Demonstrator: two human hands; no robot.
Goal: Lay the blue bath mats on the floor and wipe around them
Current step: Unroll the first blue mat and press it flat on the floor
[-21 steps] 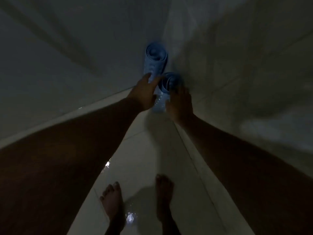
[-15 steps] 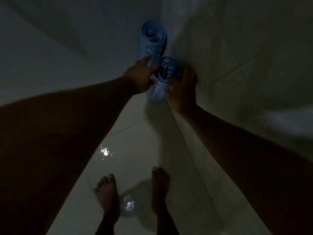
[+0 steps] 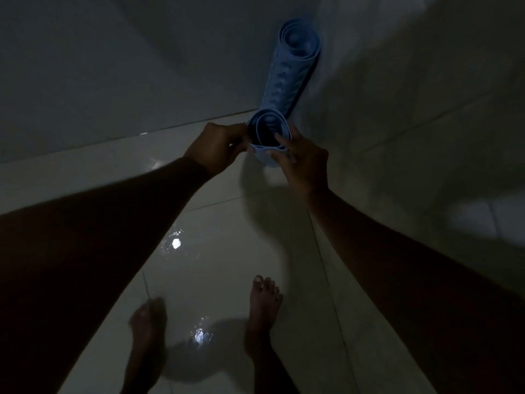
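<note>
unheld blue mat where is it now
Head view, upper centre-right: the unheld mat stands in the wall corner, behind the held mat in left hand and right hand.

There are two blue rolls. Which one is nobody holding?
Look where the two walls meet the shiny floor. A rolled blue mat stands in that corner. Unlike the nearer roll, held by the left hand and right hand, no hand is on it.

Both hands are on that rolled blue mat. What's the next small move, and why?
Probably draw the nearer rolled mat away from the corner and lower it to the floor tiles for unrolling. The left hand and right hand both grip its top, it is rolled up, and the second roll stands behind it.
</note>
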